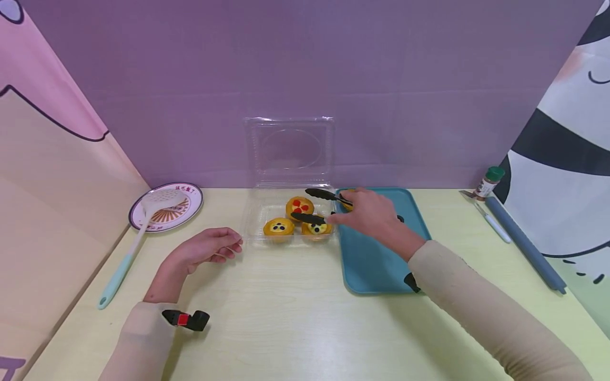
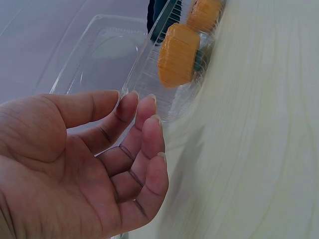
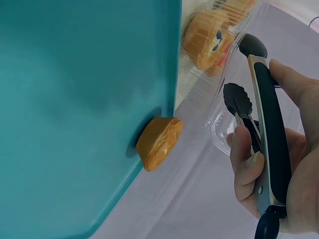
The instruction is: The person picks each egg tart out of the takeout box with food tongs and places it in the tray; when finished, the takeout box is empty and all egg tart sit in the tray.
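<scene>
My right wrist view caught a tart (image 3: 159, 142) on the teal tray (image 3: 75, 99) just beside my right hand (image 3: 279, 164); in the head view that same hand (image 1: 369, 211) hid most of it. My fingers were curled around the black tongs (image 1: 320, 206), tips spread apart over the clear container (image 1: 286, 211), one tip just above a tart with dark dots (image 1: 316, 228). My left hand (image 1: 209, 248) lay relaxed, holding nothing, fingertips (image 2: 149, 107) near the container's corner.

Black tongs (image 1: 318, 206), arms spread, reach over three orange tarts (image 1: 299, 205) in a clear box (image 1: 288, 211).
</scene>
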